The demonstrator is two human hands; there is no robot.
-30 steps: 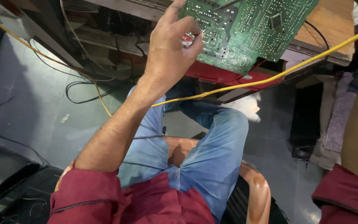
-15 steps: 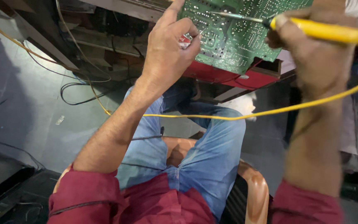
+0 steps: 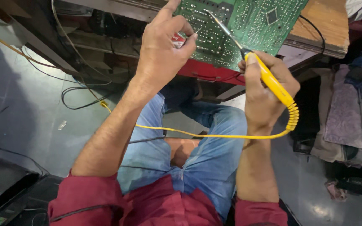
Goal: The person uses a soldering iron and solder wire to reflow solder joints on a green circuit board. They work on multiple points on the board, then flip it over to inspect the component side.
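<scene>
Two hands work at the green circuit board (image 3: 248,21), which lies on the wooden bench edge (image 3: 323,33). Left hand (image 3: 162,52) pinches a thin wire (image 3: 197,30) against the board; right hand (image 3: 267,98) grips a yellow soldering iron (image 3: 269,79) (coiled yellow cord (image 3: 292,117) trailing below), tip on the board.

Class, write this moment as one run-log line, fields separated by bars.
left hand: pinching thin wire at circuit board | right hand: gripping yellow soldering iron, tip on board
</scene>
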